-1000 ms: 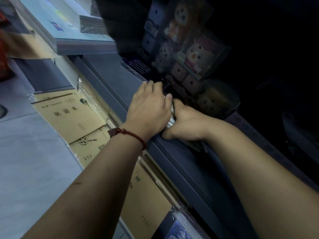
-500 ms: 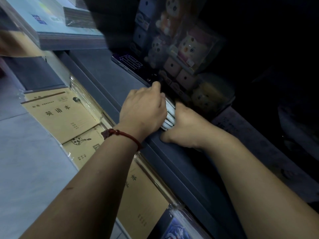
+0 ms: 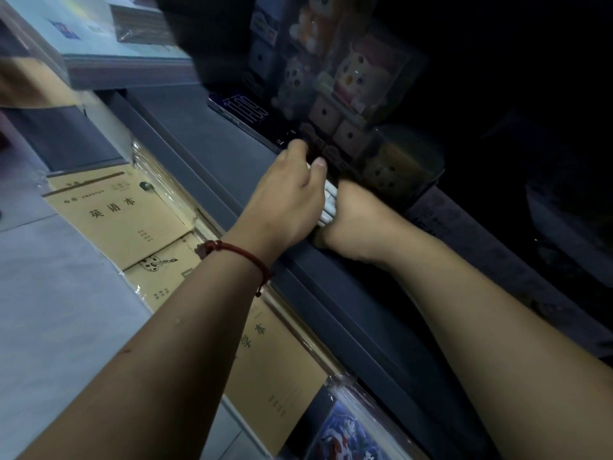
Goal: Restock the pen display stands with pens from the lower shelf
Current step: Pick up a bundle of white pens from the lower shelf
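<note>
While both hands meet near the middle of the frame, a bundle of white pens (image 3: 328, 204) shows in the narrow gap between them, just above the front edge of the dark shelf (image 3: 335, 293). Only a short part of the pens is visible; the rest is covered by the hands.

The left hand (image 3: 285, 200) comes from the lower left and lies over the bundle. Its fingers bend down around the pens and its thumb points to the upper right, so it holds them from above. A red cord bracelet (image 3: 234, 251) sits on its wrist. The right hand (image 3: 360, 220) comes from the lower right and is curled like a fist around the near side of the same pens, touching the left hand.

Just behind the hands, in the upper middle of the frame, stand clear boxes with cartoon toy figures (image 3: 355, 78), quite dark and a little blurred. A flat dark device with light digits (image 3: 243, 109) lies on the shelf to the left of them. Brown exercise books (image 3: 112, 214) in plastic wrap lie in a row at the left, below the shelf edge, and a blue illustrated cover (image 3: 345, 436) shows at the bottom of the frame
</note>
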Demonstrator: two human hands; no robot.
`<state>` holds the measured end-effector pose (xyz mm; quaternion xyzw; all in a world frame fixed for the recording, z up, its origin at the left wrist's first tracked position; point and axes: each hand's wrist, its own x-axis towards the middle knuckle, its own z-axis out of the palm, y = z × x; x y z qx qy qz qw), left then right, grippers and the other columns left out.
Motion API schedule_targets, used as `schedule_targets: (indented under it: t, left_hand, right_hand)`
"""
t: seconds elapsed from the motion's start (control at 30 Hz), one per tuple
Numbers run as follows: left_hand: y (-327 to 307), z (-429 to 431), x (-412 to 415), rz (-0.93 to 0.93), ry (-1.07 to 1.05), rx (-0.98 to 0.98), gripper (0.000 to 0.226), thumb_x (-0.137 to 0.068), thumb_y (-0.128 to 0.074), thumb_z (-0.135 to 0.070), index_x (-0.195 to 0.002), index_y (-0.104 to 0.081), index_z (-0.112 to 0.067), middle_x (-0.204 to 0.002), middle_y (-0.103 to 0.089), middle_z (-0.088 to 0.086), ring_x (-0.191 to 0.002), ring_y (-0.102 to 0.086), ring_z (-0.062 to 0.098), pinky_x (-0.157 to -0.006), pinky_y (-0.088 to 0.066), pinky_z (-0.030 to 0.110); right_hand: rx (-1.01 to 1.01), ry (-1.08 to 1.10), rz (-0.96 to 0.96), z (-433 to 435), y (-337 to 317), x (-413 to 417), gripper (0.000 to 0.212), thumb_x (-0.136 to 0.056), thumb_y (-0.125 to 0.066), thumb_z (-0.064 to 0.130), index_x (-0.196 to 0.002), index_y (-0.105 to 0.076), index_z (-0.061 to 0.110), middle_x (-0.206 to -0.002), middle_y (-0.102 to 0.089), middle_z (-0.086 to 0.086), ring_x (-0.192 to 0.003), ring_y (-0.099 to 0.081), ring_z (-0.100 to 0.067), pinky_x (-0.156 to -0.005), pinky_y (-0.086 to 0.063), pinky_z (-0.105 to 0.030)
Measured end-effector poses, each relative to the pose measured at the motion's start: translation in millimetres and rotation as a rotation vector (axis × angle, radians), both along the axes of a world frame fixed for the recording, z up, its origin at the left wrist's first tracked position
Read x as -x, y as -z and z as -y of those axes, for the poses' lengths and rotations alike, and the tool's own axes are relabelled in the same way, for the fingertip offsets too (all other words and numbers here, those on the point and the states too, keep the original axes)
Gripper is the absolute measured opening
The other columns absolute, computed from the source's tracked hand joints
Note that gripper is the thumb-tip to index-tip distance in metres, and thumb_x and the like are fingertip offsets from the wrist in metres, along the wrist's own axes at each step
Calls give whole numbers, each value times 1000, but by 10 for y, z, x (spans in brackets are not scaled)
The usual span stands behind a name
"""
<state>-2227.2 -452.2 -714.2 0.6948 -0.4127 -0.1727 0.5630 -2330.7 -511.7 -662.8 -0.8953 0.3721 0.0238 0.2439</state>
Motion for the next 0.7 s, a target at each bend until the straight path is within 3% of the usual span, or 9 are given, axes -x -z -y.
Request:
schedule_targets:
  t: [0.1,0.2,0.3,0.4,0.5,0.57,0.7]
  left_hand:
    - [-6,-54,-22,-158,-65,72,27,-110,-40,-33,-127,-53,-17,-128,-53,1,-109,-50,13,-86,-33,26]
    - [32,-112,-42,-333,-174,196,20,-107,-43,-30,-123,-56,-26,-129,-58,-1,-111,-56,11,-95,-44,30]
    - [54,-179,-35,-454,-191,240,17,-105,-47,-26,-120,-57,-28,-128,-61,1,-101,-60,8,-88,-49,28]
    - [60,-227,48,-464,-209,242,17,-104,-48,-23,-118,-58,-27,-123,-62,-2,-104,-60,9,-88,-47,25]
    - [42,-270,115,-592,-328,284,14,-102,-51,-20,-108,-60,-28,-107,-65,-5,-90,-61,8,-82,-51,29]
    - [35,-296,141,-716,-355,310,11,-101,-53,-20,-104,-61,-27,-105,-67,-4,-86,-63,9,-87,-57,34]
    - [-21,-356,229,-852,-256,323,13,-104,-49,-12,-106,-59,-20,-111,-68,7,-103,-70,22,-98,-58,37]
  right_hand:
    - [38,16,-13,14,28,-46,25,-77,-74,7,-86,-54,19,-75,-62,11,-67,-62,-8,-49,-42,-16]
    - [66,52,-23,-10,25,-40,33,-75,-76,8,-102,-60,17,-84,-65,9,-72,-64,-10,-49,-42,-16]
    - [50,84,-74,-21,-66,-7,37,-73,-78,8,-104,-58,15,-87,-64,-1,-74,-63,-18,-52,-45,-22]
    - [56,100,-131,-31,-127,24,39,-71,-78,12,-106,-60,14,-94,-68,-7,-82,-68,-22,-60,-52,-25]
    - [55,143,-66,-121,-91,50,43,-72,-81,14,-108,-58,18,-93,-65,1,-79,-64,-15,-58,-48,-21]
    - [24,179,-15,-149,-70,90,42,-74,-81,15,-108,-57,21,-88,-63,7,-76,-62,-11,-55,-45,-21]
    - [-152,314,64,-142,-131,236,19,-89,-72,17,-107,-66,13,-79,-63,0,-71,-62,-16,-62,-50,-25]
